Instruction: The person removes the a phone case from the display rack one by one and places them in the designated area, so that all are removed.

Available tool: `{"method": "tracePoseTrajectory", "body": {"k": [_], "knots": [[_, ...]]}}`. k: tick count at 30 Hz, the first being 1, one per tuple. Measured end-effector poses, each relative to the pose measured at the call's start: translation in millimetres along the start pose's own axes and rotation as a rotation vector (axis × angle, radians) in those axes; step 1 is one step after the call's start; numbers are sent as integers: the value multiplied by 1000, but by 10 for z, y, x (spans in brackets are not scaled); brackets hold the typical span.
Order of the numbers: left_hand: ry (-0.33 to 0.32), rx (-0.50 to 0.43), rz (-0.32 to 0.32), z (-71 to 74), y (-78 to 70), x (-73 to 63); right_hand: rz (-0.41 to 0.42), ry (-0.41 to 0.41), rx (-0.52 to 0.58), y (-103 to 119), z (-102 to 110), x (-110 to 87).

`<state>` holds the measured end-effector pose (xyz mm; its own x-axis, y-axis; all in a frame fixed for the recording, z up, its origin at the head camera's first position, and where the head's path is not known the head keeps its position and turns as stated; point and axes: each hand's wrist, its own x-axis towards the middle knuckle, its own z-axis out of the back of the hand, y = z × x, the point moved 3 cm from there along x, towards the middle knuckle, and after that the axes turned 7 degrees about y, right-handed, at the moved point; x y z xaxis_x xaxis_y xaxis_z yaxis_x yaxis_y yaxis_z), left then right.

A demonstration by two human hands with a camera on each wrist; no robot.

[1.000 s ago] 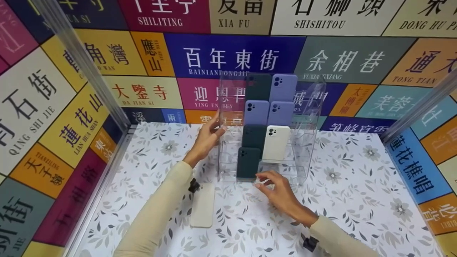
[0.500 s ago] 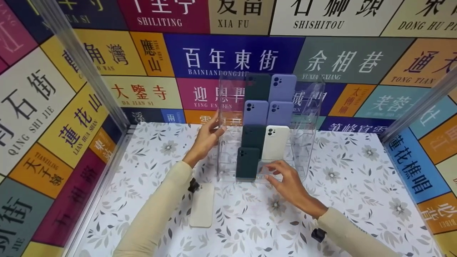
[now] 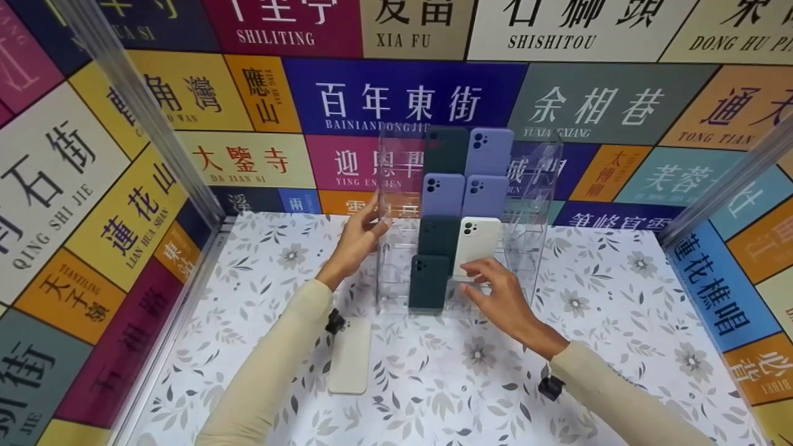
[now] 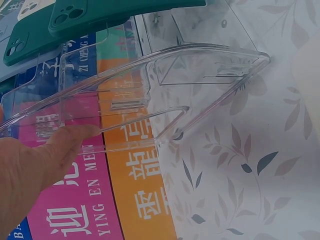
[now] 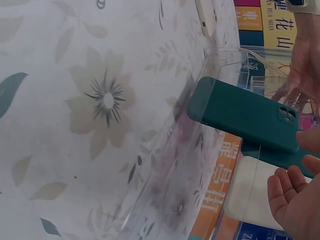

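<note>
A clear acrylic display stand [image 3: 548,204] holds phone cases in tiers. My left hand [image 3: 356,241] grips its left side panel; in the left wrist view the thumb side of that hand [image 4: 30,172] lies against the clear edge. My right hand [image 3: 505,303] is at the lower part of a white phone case [image 3: 480,238], thumb and fingers apart. Whether the fingertips touch it I cannot tell. Left of it, in the lowest tier, leans a dark green phone case [image 3: 429,285], also seen in the right wrist view [image 5: 240,112].
Purple phone cases [image 3: 489,148] and more dark green ones [image 3: 447,148] fill the upper tiers. A cream phone case [image 3: 350,365] lies on the floral tabletop [image 3: 421,396] by my left forearm. Walls with street-sign prints [image 3: 403,93] enclose the table's back and sides.
My right hand has moved right from the lowest green case, then up to the lower part of the white case. My left hand stays on the stand. The cases have not visibly moved.
</note>
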<state>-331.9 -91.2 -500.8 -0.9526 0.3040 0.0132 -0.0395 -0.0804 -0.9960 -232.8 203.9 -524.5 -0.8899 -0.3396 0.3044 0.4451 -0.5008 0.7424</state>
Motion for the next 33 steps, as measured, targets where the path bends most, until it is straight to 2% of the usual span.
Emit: {"method": "tracePoseTrajectory", "body": {"k": [7,13,22,29,33], "knots": [[9,-11,11,-3,2,-10,-40,30,27,55,-7,158],[9,4,2,-3,11,5,-39,36,23,76,-63,243],[9,-14,-53,-5,-1,5,-31,42,32,95,-155,281],[-8,0,-44,-7,-9,8,-28,40,23,73,-199,307],[-9,14,-61,-4,-17,11,-5,1,20,58,-221,304]]}}
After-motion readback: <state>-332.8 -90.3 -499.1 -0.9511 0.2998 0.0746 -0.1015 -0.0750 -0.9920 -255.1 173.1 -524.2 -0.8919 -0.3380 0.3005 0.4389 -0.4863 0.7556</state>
